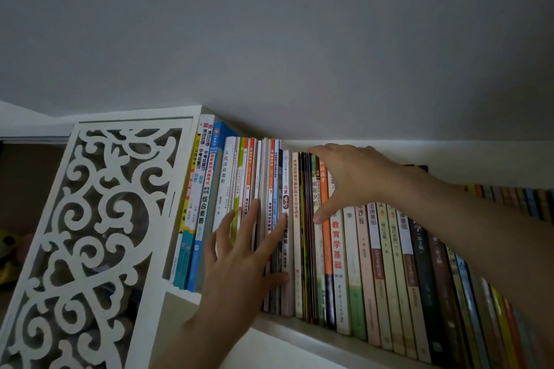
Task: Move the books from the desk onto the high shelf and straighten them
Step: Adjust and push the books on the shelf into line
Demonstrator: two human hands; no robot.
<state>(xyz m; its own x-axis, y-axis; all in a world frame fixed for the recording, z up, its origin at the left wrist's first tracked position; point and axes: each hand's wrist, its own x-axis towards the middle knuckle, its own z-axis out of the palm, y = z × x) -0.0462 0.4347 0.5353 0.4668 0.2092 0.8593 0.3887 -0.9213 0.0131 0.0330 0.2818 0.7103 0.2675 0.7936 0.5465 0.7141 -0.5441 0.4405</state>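
A long row of upright books [389,263] fills the high white shelf [299,331]. My left hand [239,263] lies flat with fingers spread against the spines of several thin books [263,177] left of the middle. My right hand [356,177] reaches in from the right. Its fingers lie over the top edges of the books around the orange-spined one [328,243], and its thumb presses on the spines below. The books at the far left, among them a blue one [207,204], lean slightly to the right. The desk is out of view.
A white carved openwork side panel [90,219] closes the shelf's left end. The grey wall [269,39] rises directly behind and above the books. More books [509,198] continue to the far right behind my right forearm.
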